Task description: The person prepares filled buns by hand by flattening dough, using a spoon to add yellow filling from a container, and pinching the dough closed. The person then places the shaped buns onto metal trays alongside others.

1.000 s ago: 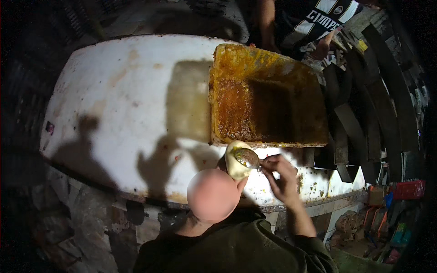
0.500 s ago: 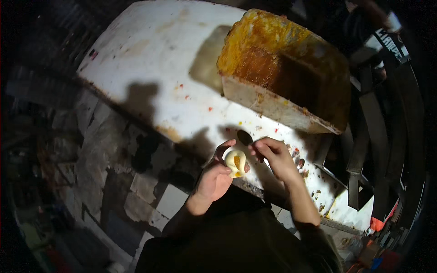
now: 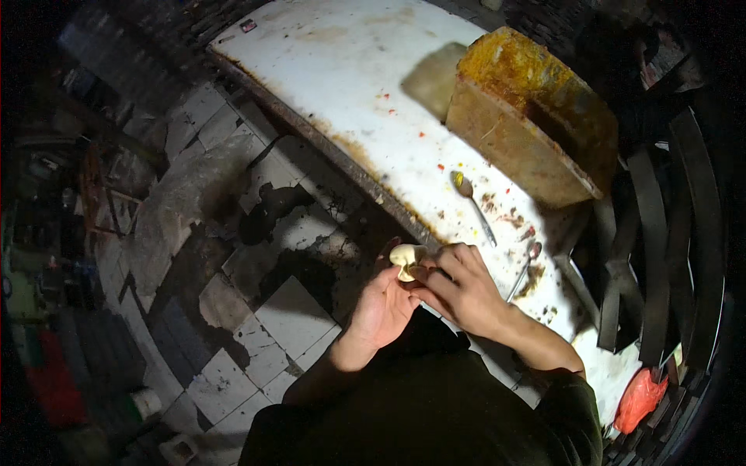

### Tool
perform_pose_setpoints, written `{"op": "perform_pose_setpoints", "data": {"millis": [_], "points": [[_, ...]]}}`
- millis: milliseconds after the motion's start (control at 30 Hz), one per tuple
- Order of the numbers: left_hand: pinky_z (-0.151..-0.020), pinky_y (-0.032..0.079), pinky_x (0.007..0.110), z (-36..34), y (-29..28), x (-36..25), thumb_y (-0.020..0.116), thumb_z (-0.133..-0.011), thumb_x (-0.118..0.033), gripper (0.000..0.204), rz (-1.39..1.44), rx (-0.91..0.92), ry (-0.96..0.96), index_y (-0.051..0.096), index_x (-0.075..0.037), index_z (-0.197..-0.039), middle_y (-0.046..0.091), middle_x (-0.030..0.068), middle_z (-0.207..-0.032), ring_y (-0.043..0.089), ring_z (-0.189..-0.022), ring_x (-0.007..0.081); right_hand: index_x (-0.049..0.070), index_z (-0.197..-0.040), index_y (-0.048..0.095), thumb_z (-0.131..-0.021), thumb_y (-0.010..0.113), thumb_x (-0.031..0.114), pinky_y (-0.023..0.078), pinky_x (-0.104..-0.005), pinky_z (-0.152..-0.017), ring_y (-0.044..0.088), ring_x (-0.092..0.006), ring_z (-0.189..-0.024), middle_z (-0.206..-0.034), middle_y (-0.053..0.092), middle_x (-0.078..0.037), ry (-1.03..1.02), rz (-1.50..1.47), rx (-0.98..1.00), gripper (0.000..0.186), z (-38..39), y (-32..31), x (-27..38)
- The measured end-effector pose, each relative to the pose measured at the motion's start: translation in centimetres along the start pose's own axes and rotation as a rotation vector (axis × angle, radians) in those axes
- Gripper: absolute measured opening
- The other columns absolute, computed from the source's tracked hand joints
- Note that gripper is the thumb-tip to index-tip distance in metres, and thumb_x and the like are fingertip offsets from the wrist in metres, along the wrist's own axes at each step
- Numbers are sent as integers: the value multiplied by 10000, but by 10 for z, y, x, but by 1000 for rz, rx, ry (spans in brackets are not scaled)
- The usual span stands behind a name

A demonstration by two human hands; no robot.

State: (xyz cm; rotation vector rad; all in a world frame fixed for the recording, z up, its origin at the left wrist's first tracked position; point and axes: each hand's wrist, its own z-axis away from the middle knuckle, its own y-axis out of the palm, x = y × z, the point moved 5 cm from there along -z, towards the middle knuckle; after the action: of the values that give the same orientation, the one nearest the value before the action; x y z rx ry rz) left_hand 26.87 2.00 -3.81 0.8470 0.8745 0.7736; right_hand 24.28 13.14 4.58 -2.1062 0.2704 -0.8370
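Note:
A small, pale, rounded piece that looks like dough point(image 3: 406, 255) is gripped in the fingers of my left hand point(image 3: 374, 317), just off the table's near edge. My right hand point(image 3: 472, 293) is closed at the same piece, its thumb and fingers pinching the near side. The folded part under those fingertips is partly hidden. Beyond my right hand, a metal spoon point(image 3: 475, 208) with yellow bits in its bowl lies on the white table point(image 3: 334, 70). Another spoon point(image 3: 525, 268) rests closer to my right wrist.
A large tub point(image 3: 505, 147) smeared yellow and brown stands on the table's far right. Red and dark crumbs are scattered near it. Dark slatted metal pieces point(image 3: 653, 233) line the right side, with a red plastic bag point(image 3: 641, 400) below. Broken tiles point(image 3: 291, 314) cover the floor at left.
My right hand has come from beside the spoon to the dough piece and pinches it. The yellow filling that showed in its opening is now covered. The view has shifted left.

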Motion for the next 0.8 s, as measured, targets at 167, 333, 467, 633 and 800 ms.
{"op": "perform_pose_setpoints", "data": {"millis": [167,333,467,633,800], "points": [[-1016,317,390,58,-19,10,388,-913,-152,438,-202,135,-14,316,-63,-1336,438,108,-1275,426,-1174,217,49,-856,587,-714,687,117,356,-357,-669,476,-261,-766,-826,513,-92,94,199,-94,187,34,12,55],[-816,467,274,90,-30,9,556,-897,-167,312,-308,89,348,473,-10,-1154,530,71,-1036,532,-945,150,-15,-969,548,-710,726,126,398,-359,-723,485,-279,-825,-880,529,-125,177,16,-204,345,64,17,113],[-834,481,354,106,-26,40,489,-911,-380,364,-93,116,90,494,-83,-1122,559,71,-1032,557,-1007,223,-7,-974,552,-658,779,103,425,-343,-726,498,-244,-875,-983,515,-138,525,-76,-597,404,112,29,138],[-904,454,409,129,-19,80,473,-914,-392,327,20,69,-157,501,-136,-1117,562,75,-1010,544,-1034,227,13,-876,555,-668,696,-77,427,-310,-581,512,-228,-677,-787,527,-92,266,134,-656,266,145,32,175],[-889,392,284,165,18,103,440,-908,-143,283,-671,612,52,524,42,-1106,526,114,-1100,525,-1000,177,15,-912,558,-708,700,-5,436,-331,-636,517,-240,-777,-888,510,-115,479,144,-638,249,191,-21,193]]}}
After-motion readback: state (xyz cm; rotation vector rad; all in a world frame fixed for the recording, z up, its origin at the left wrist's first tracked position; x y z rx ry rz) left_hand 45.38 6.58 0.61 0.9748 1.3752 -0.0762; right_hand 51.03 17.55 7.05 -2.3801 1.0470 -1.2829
